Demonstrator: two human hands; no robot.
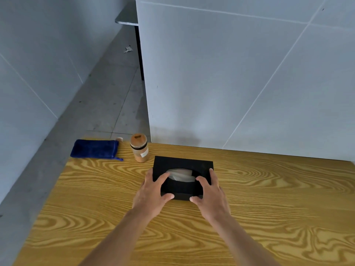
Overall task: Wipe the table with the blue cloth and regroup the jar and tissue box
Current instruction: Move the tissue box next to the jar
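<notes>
A black tissue box (184, 164) with white tissue showing in its oval slot rests on the wooden table (96, 198), near the back edge. My left hand (151, 191) grips the box's left side and my right hand (209, 191) grips its right side, thumbs on the near face. Just behind and left of the box stands a clear jar (139, 148) of brown powder, upright. The folded blue cloth (95, 149) lies at the table's back left corner, apart from both hands.
A grey tiled wall (240, 83) rises right behind the table's far edge. The table's left edge drops to a grey concrete floor (107, 96). A small cork-like piece (120, 139) sits behind the cloth.
</notes>
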